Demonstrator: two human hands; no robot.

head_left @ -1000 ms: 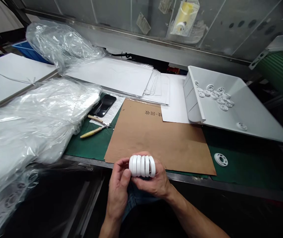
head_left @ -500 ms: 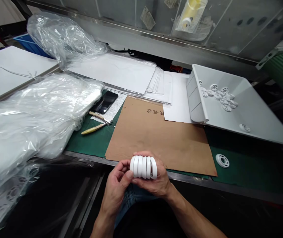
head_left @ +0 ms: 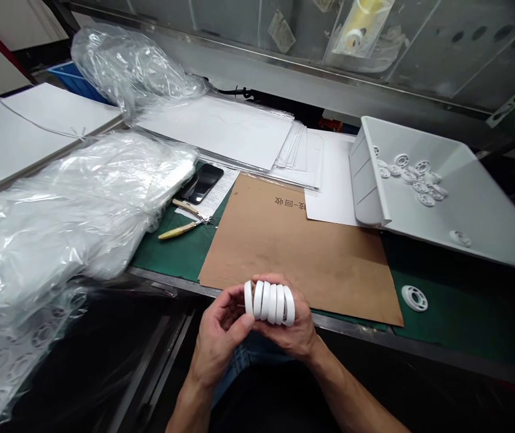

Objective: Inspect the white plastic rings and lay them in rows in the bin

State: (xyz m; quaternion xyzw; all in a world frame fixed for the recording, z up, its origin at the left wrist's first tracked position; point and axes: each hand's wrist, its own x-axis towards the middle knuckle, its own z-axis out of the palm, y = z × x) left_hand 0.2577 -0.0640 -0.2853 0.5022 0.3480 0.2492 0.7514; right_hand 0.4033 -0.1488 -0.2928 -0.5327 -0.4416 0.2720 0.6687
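Observation:
A row of several white plastic rings (head_left: pixel 270 301) stands on edge between both hands, just in front of the table's near edge. My right hand (head_left: pixel 294 332) cups the row from the right and below, fingers wrapped round it. My left hand (head_left: pixel 218 340) pinches the leftmost ring with thumb and fingers; that ring stands slightly apart from the others. A brown cardboard sheet (head_left: pixel 298 246) lies on the green mat (head_left: pixel 171 255) right behind the hands.
A white tray (head_left: pixel 465 204) at the right holds several more rings (head_left: pixel 413 177); one loose ring (head_left: pixel 414 297) lies on the mat. Clear plastic bags (head_left: pixel 68 210) pile up on the left. Pliers (head_left: pixel 185 224), a phone (head_left: pixel 203 183) and stacked white sheets (head_left: pixel 225 129) lie behind.
The leftmost ring has been drawn a little apart from the row by my left hand. The view has shifted slightly, so everything sits further right in the frame.

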